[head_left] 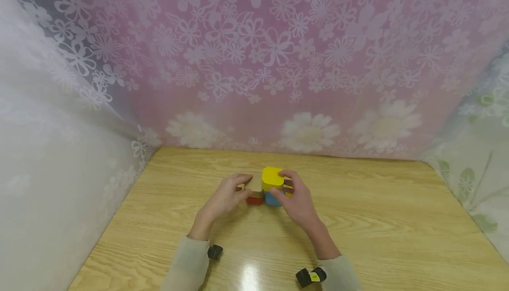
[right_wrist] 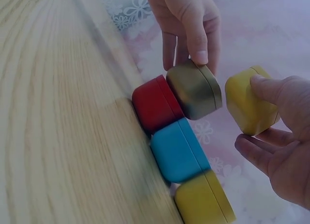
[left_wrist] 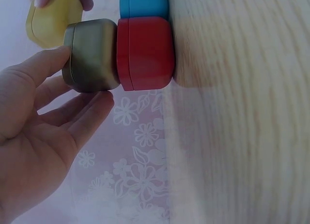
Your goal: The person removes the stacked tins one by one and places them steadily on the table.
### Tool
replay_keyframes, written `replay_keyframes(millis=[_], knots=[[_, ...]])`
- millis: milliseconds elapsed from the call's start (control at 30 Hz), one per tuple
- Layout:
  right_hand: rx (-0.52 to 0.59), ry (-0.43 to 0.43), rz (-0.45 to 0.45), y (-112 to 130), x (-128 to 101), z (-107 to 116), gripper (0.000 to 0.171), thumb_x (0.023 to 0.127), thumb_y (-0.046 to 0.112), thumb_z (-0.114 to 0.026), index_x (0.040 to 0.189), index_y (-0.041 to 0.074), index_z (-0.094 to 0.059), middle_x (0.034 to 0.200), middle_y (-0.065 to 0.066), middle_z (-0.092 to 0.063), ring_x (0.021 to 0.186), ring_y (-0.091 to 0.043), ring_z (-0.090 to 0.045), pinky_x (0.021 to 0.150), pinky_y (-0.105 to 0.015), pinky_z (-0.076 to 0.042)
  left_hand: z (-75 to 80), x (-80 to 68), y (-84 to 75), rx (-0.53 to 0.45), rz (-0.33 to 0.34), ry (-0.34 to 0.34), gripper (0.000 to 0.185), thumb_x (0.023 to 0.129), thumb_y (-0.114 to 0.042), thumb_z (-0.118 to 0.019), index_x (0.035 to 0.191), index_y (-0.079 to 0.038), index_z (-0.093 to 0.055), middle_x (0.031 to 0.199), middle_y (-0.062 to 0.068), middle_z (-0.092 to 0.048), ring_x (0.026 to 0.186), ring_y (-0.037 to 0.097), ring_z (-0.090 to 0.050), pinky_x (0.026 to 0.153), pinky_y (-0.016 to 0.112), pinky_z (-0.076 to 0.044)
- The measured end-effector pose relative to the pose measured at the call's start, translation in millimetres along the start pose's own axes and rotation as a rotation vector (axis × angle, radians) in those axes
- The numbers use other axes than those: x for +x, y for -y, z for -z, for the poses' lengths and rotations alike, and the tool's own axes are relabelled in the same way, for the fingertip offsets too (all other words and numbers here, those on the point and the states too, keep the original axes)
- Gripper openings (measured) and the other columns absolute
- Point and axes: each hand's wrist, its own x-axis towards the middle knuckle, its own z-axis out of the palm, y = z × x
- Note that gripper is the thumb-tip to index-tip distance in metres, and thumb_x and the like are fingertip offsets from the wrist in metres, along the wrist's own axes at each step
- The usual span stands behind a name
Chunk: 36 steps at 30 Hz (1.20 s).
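Pinching a smooth, rounded-square olive tin (right_wrist: 194,92) with my left hand (head_left: 226,197), I am resting it atop the red tin (right_wrist: 154,104) on the wood-grain table (head_left: 381,220); my right hand (head_left: 298,202) is gripping a yellow tin (head_left: 272,177) above the blue tin (right_wrist: 178,150).

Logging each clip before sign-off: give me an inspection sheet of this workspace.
Surface: light wooden table, glare patch near the front edge.
Job's things: olive-gold tin on red tin; blue tin beside the red; second yellow tin next to the blue.
Clutter: nothing seen.
Grippers: left hand pinches the olive-gold tin; right hand holds yellow tin above the blue one.
Cables: nothing seen; dark wrist mounts only.
Surroundings: pink floral curtain behind, pale drapes at both sides.
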Motion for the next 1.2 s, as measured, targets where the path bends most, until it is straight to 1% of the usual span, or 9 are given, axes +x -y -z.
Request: replay_keyframes(millis=[67,233,433,533,700,800,1033,1100,1200], knots=[[-0.001,-0.015,0.011,-1,0,3,0.047,0.089,0.015,-0.075,0.129,0.004,-0.051,0.134,-0.016,-0.054,0.116,-0.035,-0.061,0.093,-0.048,-0.055,0.4,0.7,0.5,0.002,-0.001,-0.003,0.048,0.097,-0.015,-0.066,0.142,-0.003,-0.054,0.143,0.014,-0.053,0.130,0.030,-0.052,0.099,0.042,-0.052],[0.005,-0.043,0.017,-3,0,11,0.047,0.089,0.009,-0.075,0.128,0.001,-0.052,0.133,-0.018,-0.055,0.116,-0.038,-0.060,0.092,-0.051,-0.055,-0.1,1.6,2.0,0.003,-0.005,-0.006,0.048,0.097,-0.013,-0.066,0.141,-0.001,-0.054,0.143,0.015,-0.053,0.130,0.029,-0.052,0.099,0.043,-0.053],[0.006,-0.042,0.000,-5,0,23,0.046,0.091,0.006,-0.073,0.130,-0.001,-0.049,0.137,-0.018,-0.050,0.120,-0.039,-0.058,0.095,-0.048,-0.054,-0.1,1.3,-0.5,0.007,0.007,-0.016,0.048,0.097,-0.013,-0.066,0.141,-0.001,-0.054,0.142,0.016,-0.054,0.129,0.030,-0.053,0.099,0.044,-0.052],[0.000,-0.046,-0.016,-6,0,29,0.047,0.092,0.007,-0.071,0.132,-0.001,-0.048,0.139,-0.019,-0.048,0.122,-0.040,-0.056,0.096,-0.046,-0.053,0.2,1.2,-1.7,0.010,0.016,-0.022,0.048,0.097,-0.014,-0.066,0.142,-0.001,-0.054,0.142,0.016,-0.054,0.129,0.029,-0.053,0.099,0.043,-0.052],[-0.020,-0.052,-0.084,-12,0,43,0.048,0.095,0.010,-0.068,0.135,0.001,-0.044,0.143,-0.018,-0.044,0.127,-0.039,-0.053,0.097,-0.043,-0.052,0.3,0.4,-2.8,-0.005,0.027,-0.022,0.049,0.097,-0.014,-0.067,0.142,-0.002,-0.053,0.142,0.016,-0.053,0.130,0.030,-0.052,0.100,0.046,-0.052],[-0.031,-0.059,-0.115,-16,0,52,0.048,0.096,0.012,-0.067,0.137,0.002,-0.042,0.144,-0.018,-0.042,0.129,-0.038,-0.051,0.097,-0.038,-0.053,0.3,0.4,-2.6,-0.019,0.024,-0.025,0.049,0.097,-0.015,-0.066,0.142,-0.001,-0.053,0.142,0.016,-0.053,0.130,0.031,-0.051,0.101,0.047,-0.051],[-0.065,-0.079,-0.128,-25,-3,69,0.050,0.098,0.011,-0.064,0.140,0.000,-0.039,0.144,-0.021,-0.039,0.129,-0.042,-0.050,0.091,-0.015,-0.051,0.2,-0.2,-3.1,-0.014,0.031,-0.019,0.049,0.097,-0.016,-0.066,0.143,-0.004,-0.053,0.143,0.014,-0.053,0.130,0.029,-0.052,0.100,0.047,-0.051],[-0.070,-0.075,-0.128,-27,-4,73,0.051,0.098,0.010,-0.064,0.140,0.000,-0.038,0.145,-0.022,-0.038,0.129,-0.043,-0.050,0.089,-0.013,-0.050,-0.1,-0.6,-3.3,-0.007,0.035,-0.019,0.049,0.097,-0.016,-0.066,0.143,-0.004,-0.053,0.142,0.013,-0.053,0.129,0.029,-0.053,0.100,0.047,-0.051],[-0.068,-0.065,-0.136,-30,-5,78,0.053,0.097,0.009,-0.064,0.142,0.000,-0.037,0.146,-0.022,-0.037,0.129,-0.043,-0.049,0.090,-0.015,-0.051,-0.6,-0.8,-3.2,0.004,0.039,-0.017,0.049,0.097,-0.015,-0.067,0.143,-0.004,-0.053,0.142,0.013,-0.054,0.128,0.029,-0.054,0.100,0.046,-0.051]])
